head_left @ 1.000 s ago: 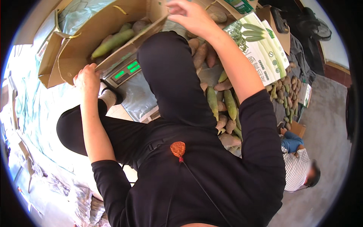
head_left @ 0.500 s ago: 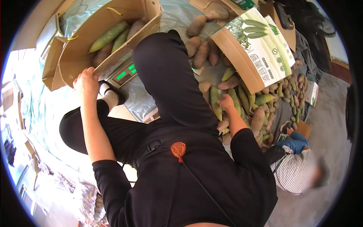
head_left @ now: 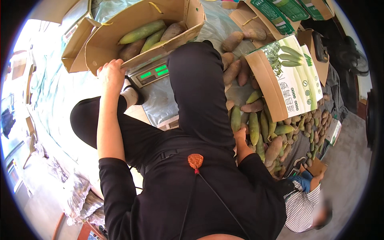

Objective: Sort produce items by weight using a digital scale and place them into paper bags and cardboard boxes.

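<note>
My left hand (head_left: pixel 111 72) has its fingers hooked over the near left rim of an open cardboard box (head_left: pixel 94 50). Inside the box lie green radishes (head_left: pixel 142 32) and muddy, brownish-red roots (head_left: pixel 132 49). A scale (head_left: pixel 150 75) with lit green displays shows at the box's near side, partly hidden by it. Beyond my right knee, my right hand (head_left: pixel 240 138) is down at the edge of a mixed pile, at the lower end of a green radish (head_left: pixel 236 118). Its fingers are partly hidden, so their grip is unclear. Another green radish (head_left: pixel 253 129) lies just right of it.
A printed carton (head_left: pixel 290 78) stands over the pile's far side. Several loose brownish-red roots (head_left: pixel 232 72) lie on plastic sheeting (head_left: pixel 160 98). Green boxes (head_left: pixel 286 16) are at the far right. Another person (head_left: pixel 302 204) works lower right, beside a small scale (head_left: pixel 295 172).
The view has shifted, so the box appears farther right. My right hand has moved toward me and slightly left, to the green radish's lower end. My left hand stays on the box rim.
</note>
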`<state>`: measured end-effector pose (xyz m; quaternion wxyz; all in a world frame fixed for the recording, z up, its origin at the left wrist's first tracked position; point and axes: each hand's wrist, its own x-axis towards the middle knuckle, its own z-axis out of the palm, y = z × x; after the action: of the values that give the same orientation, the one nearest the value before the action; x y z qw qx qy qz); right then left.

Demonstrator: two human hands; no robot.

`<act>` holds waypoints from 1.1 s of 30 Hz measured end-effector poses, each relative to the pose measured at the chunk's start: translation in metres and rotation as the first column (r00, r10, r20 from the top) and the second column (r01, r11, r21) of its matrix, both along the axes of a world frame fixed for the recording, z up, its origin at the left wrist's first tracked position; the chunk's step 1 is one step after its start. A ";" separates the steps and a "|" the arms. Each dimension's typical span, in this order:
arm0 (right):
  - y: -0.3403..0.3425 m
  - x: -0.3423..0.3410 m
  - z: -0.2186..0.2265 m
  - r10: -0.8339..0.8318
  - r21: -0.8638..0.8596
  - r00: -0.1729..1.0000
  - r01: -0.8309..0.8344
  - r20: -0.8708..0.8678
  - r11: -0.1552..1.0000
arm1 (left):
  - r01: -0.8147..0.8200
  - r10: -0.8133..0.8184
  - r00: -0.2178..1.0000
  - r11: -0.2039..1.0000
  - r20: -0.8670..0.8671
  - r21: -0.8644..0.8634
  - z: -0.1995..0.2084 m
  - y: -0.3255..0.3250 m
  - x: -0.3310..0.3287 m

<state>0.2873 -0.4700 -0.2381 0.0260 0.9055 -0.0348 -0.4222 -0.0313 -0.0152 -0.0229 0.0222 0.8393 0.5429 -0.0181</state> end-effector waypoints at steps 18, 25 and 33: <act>0.072 0.051 0.084 -0.023 0.578 0.923 0.260 -0.384 0.774 | 0.002 -0.002 1.000 1.000 0.022 0.009 -0.002 0.000 -0.006; 0.245 0.065 0.220 0.371 0.900 0.928 -0.145 -0.020 0.412 | 0.018 -0.019 0.999 1.000 0.050 0.019 -0.006 -0.002 -0.009; 0.410 0.028 0.294 0.565 0.631 0.457 -0.760 0.688 -0.154 | 0.032 -0.031 0.995 1.000 0.096 -0.001 -0.003 0.000 -0.008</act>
<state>0.3154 -0.0602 0.0562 -0.2757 0.6530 0.6767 -0.1991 -0.0394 -0.0157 -0.0258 0.0490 0.8476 0.5279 0.0211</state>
